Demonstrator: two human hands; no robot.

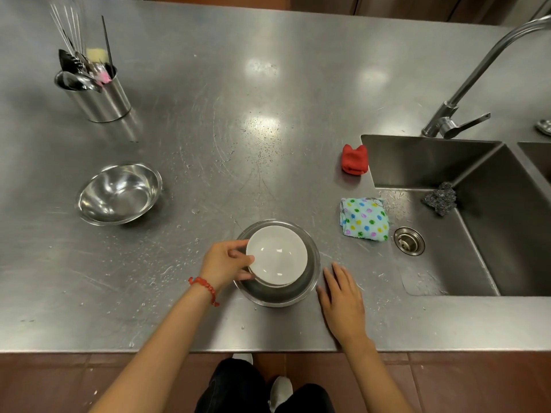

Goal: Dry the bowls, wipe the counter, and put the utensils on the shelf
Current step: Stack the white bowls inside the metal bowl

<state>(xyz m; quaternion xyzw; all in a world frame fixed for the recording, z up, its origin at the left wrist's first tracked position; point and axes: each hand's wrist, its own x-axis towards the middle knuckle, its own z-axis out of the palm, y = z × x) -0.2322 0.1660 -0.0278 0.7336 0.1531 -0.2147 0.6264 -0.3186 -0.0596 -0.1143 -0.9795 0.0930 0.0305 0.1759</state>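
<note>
The left hand (222, 262) grips the near-left rim of a white bowl (276, 255), thumb over the edge and fingers curled beneath. The white bowl sits tilted inside a steel bowl (280, 295) at the near middle of the steel tabletop (208, 120). The right hand (343, 302) lies flat and released on the tabletop, fingers straight, just beside the steel bowl's right edge; whether it touches the rim is unclear.

A second steel bowl (119, 193) stands upright well to the left. At the far left a steel canister (100, 98) holds the utensils (82, 71): spoons, a whisk's wires, a dark stick and something pink, too crowded to sort out, with the whisk cut off by the top edge. Water droplets (262, 150) scatter over the middle of the tabletop.

To the right, a red cloth (354, 160) sits at the sink's corner, and a dotted cloth (364, 219) overhangs the sink (432, 171) edge. Inside the sink lie a grey scouring pad (439, 198) and the drain (409, 241). The faucet (465, 93) arcs out of view at the top right. A red bead bracelet (205, 289) circles the left wrist.
</note>
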